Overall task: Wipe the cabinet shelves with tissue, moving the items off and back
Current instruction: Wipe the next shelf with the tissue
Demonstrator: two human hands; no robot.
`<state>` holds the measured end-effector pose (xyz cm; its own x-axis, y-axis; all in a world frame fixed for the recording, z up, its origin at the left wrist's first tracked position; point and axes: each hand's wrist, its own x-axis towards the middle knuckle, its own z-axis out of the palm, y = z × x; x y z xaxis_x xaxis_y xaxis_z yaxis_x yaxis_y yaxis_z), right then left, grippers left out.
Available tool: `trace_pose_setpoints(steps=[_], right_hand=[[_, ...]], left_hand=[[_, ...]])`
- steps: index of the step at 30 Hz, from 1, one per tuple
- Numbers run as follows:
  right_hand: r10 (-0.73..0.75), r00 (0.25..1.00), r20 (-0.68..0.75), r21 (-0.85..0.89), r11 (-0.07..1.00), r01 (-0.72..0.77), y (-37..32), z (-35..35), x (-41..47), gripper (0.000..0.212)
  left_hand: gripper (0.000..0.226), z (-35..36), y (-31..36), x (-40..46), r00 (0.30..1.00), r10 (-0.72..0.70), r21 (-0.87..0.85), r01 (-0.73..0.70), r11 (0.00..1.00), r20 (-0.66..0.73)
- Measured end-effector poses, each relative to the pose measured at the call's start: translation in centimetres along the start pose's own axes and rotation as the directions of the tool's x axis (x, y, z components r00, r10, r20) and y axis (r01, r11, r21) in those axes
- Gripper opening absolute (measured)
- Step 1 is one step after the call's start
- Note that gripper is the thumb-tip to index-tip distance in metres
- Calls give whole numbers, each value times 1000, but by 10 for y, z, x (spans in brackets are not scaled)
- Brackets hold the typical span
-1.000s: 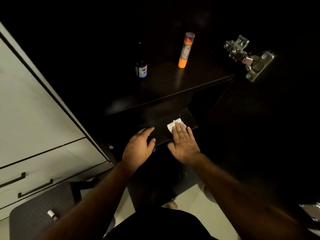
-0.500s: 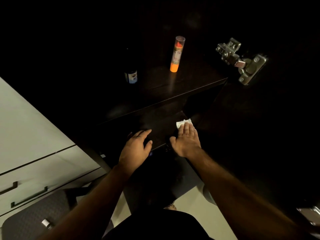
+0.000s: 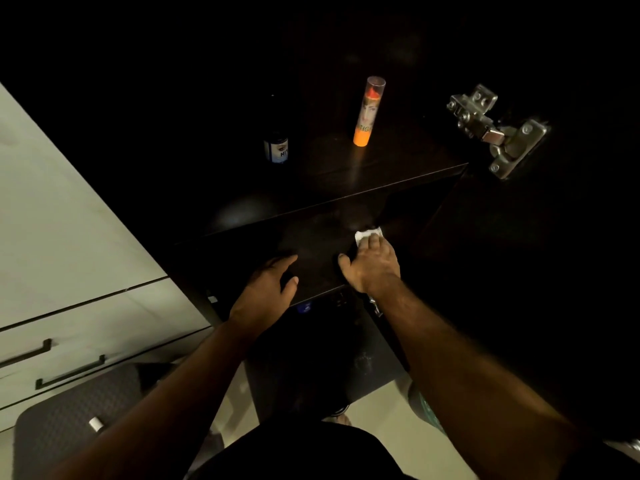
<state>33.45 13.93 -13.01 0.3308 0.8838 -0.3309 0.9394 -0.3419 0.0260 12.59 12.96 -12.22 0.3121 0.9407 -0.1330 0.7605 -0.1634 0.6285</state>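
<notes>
My right hand (image 3: 372, 266) lies flat on the lower shelf (image 3: 311, 251), fingers straight and close together, pressing the tissue (image 3: 367, 233) down near the shelf's right end. My left hand (image 3: 266, 289) rests on the shelf's front edge, fingers relaxed, holding nothing. On the upper shelf (image 3: 381, 168) stand an orange tube (image 3: 367, 114) and a dark bottle (image 3: 276, 147), well apart.

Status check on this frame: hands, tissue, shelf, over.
Right hand flat, pressing white tissue on lower dark shelf. Left hand open, resting at shelf edge. Orange tube, small dark bottle on upper shelf, apart from the wiping.
</notes>
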Motion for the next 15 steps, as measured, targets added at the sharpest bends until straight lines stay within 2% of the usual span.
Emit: trace_pose_setpoints(steps=[3,6,11,15], right_hand=[[112,992,50,-124,987,-105,-6,0,-14,84],[146,988,59,-99,985,-140,-13,-7,-8,83],[18,996,91,86,996,-26,-8,-5,16,93],[-94,996,13,80,993,92,-6,18,4,97]], left_hand=[[50,-4,2,2,999,-30,-72,31,997,12],[50,-5,5,1,1000,-30,-86,30,996,3],[50,-2,4,-5,1000,-7,0,7,1000,-13],[51,0,2,-9,1000,-12,40,12,999,2]])
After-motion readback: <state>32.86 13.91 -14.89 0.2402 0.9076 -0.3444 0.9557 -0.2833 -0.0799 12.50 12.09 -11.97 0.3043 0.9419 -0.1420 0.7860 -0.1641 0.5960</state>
